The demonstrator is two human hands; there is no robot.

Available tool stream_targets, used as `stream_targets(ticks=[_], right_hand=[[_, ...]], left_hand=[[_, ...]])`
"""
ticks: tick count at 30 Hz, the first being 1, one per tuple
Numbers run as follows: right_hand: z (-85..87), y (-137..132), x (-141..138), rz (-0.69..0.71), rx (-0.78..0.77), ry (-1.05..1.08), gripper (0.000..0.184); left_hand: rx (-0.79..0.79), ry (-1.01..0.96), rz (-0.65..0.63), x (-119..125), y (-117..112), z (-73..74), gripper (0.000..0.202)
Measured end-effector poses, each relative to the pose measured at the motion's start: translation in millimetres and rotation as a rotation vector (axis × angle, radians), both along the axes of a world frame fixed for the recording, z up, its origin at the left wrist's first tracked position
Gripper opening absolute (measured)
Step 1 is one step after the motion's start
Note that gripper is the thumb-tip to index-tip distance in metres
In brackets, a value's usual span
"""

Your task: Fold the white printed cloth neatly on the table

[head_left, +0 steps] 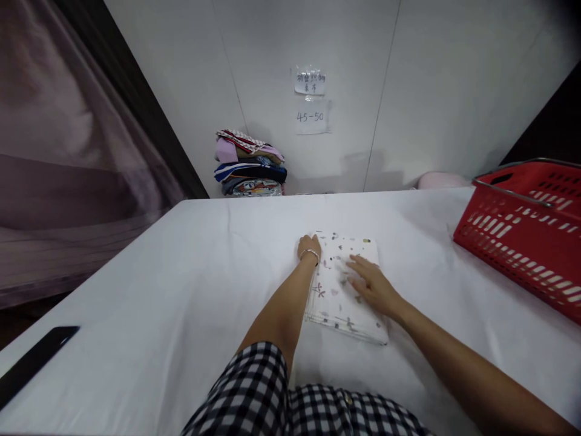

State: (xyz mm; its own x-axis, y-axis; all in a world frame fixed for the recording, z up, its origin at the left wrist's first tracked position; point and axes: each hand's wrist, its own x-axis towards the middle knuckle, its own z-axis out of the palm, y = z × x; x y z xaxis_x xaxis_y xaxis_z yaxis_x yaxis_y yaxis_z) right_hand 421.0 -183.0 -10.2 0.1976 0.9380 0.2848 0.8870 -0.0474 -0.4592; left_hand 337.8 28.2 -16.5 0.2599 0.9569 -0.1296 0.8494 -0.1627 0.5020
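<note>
A folded white cloth [338, 306] printed with small plant-like motifs lies on the white table, its layered edge facing me. At its far left corner is my left hand [309, 247], a bracelet on the wrist. The fingers there are curled in on the cloth's edge, with the tips partly hidden. Over the right half of the cloth my right hand [370, 283] is spread, palm down and fingers apart, slightly blurred. Whether that palm presses on the fabric or hovers just above it I cannot tell.
A red plastic basket [521, 242] with a metal handle stands at the right. Folded fabrics [249, 163] are stacked beyond the table's far edge. A black flat object [36, 363] lies at the near left. Handwritten paper signs [312, 116] hang on the wall; a pinkish curtain [68, 151] hangs left.
</note>
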Motion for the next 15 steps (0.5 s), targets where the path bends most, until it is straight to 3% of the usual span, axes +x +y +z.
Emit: stream_targets(ticks=[3,7,11,15], right_hand=[[3.2,38.3,23.7,-0.149,-0.030,-0.106,0.050],[-13.1,70.7,41.8,-0.267,-0.194,-0.217,0.051],[-31.2,74.7,46.9,-0.273,-0.216,-0.270,0.053],[-35.1,73.2,47.8,-0.280,-0.222,-0.269,0.054]], left_hand=[[0.000,0.007,0.008,-0.4,-0.8,1.7,0.044],[-0.003,0.014,0.006,-0.2,0.3,1.6,0.044],[-0.012,0.028,0.006,0.5,1.6,-1.0,0.044],[-0.033,0.040,-0.022,1.6,2.4,-1.2,0.044]])
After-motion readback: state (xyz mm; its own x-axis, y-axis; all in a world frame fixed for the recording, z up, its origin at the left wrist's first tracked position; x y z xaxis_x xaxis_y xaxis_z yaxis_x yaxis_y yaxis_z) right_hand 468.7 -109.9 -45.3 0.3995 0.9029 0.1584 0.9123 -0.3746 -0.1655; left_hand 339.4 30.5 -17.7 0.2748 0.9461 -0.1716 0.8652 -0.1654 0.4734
